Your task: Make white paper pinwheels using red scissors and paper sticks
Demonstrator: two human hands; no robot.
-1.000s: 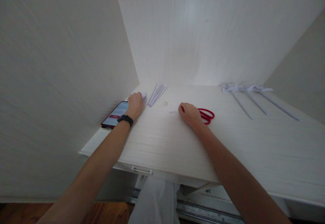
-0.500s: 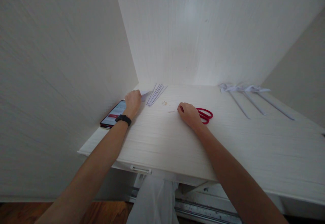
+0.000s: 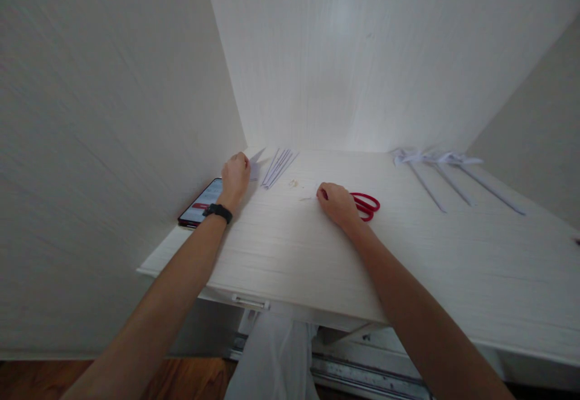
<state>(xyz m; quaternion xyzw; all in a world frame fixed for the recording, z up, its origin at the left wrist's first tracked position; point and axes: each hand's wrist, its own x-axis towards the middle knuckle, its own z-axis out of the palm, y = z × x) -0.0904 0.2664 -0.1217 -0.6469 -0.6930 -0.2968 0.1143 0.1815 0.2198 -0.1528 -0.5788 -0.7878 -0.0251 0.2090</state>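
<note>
My left hand (image 3: pixel 236 176), with a black band on its wrist, is at the back left of the white desk. Its fingers are pinched at a thin white piece of paper (image 3: pixel 256 157), whose corner stands up beside them. My right hand (image 3: pixel 336 200) rests on the desktop with its fingers curled closed; what they may hold is hidden. Red-handled scissors (image 3: pixel 369 205) lie against that hand, their blades hidden by it. Between the hands are several thin white paper strips (image 3: pixel 279 169) fanned out, and small tan scraps (image 3: pixel 293 183).
A phone (image 3: pixel 199 205) with its screen lit lies beside the left wall. At the back right lie 3 white paper sticks (image 3: pixel 446 181) with folded, bow-like tops. A drawer handle (image 3: pixel 251 301) sits under the desk's front edge (image 3: pixel 294 310).
My left hand has moved slightly left and up, and the paper's corner beside it now stands higher. The right hand and the scissors have stayed in place.
</note>
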